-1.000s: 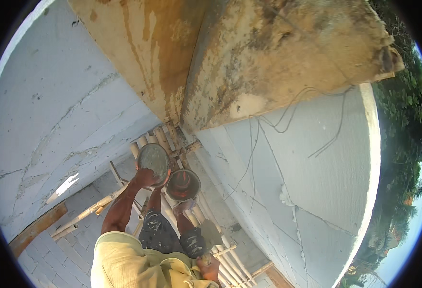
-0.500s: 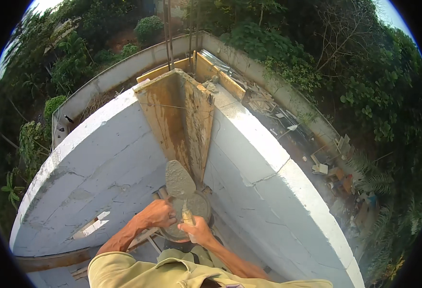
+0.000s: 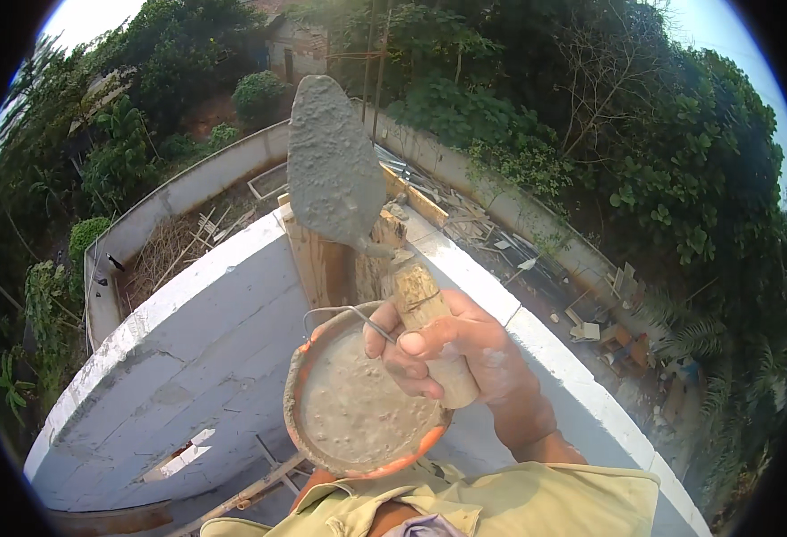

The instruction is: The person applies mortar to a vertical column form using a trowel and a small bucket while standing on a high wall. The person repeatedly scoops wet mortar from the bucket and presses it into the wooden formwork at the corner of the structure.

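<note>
My right hand (image 3: 483, 353) is closed round the wooden handle (image 3: 422, 295) of a trowel, whose raised blade (image 3: 331, 161) is coated with wet grey mortar. Below the blade, an orange-rimmed bucket (image 3: 431, 438) full of mortar hangs close in front of me. Its wire handle runs up to the fingers on the trowel; I cannot tell whether they grip it too. Part of my left forearm (image 3: 317, 488) shows behind the bucket's bottom; my left hand's fingers are hidden.
Two pale block walls (image 3: 170, 318) meet ahead at stained wooden formwork (image 3: 313, 268), with vertical rebar (image 3: 376, 89) beyond. Bamboo scaffolding (image 3: 250, 497) lies below. Outside, a boundary wall (image 3: 581, 255) encloses scrap timber and debris (image 3: 205, 233), with dense trees behind.
The view has tilted up from the scaffold to the yard. The trowel and bucket have risen closer to me; my left hand, seen by the bucket half a second ago, is now hidden.
</note>
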The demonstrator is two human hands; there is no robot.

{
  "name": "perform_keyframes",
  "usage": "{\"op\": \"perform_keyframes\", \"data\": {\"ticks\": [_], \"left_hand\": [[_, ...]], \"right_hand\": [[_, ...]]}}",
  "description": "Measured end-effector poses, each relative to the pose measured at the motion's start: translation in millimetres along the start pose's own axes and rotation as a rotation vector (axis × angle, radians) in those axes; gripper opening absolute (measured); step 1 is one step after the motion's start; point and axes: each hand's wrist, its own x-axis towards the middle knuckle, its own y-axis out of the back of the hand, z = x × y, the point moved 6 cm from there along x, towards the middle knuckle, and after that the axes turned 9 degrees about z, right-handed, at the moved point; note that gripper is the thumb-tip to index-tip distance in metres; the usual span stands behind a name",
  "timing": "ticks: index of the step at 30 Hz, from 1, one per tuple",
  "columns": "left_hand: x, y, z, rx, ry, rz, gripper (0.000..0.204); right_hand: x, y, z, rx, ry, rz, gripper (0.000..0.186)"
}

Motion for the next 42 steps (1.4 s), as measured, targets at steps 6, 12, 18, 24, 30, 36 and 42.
{"op": "perform_keyframes", "data": {"ticks": [6,12,18,24,30,36,42], "left_hand": [[38.4,-102.6,54.5,0.022,-0.020,-0.207,0.063],[63.7,-150.6,133.3,0.021,-0.106,-0.291,0.070],[89.2,-178.3,183.0,-0.012,-0.162,-0.312,0.076],[89.9,-214.3,211.2,0.005,-0.243,-0.216,0.085],[87.6,-247.7,239.5,0.248,-0.160,-0.220,0.076],[82.9,-253.9,236.8,0.106,-0.275,-0.235,0.077],[95.2,-241.3,240.3,0.219,-0.227,-0.390,0.062]], "right_hand": [[21.0,-1.3,-93.6,-0.078,0.227,0.063,0.044],[83.3,-18.4,-162.1,-0.436,0.374,0.145,0.034],[135.7,-6.2,-194.5,-1.037,0.509,0.412,0.033],[177.6,23.7,-193.9,-1.201,0.489,0.556,0.038],[178.2,43.9,-188.7,-1.316,0.500,0.735,0.051],[192.0,59.5,-182.5,-1.399,0.606,0.782,0.063],[205.3,85.2,-183.9,-1.426,0.807,0.893,0.053]]}}
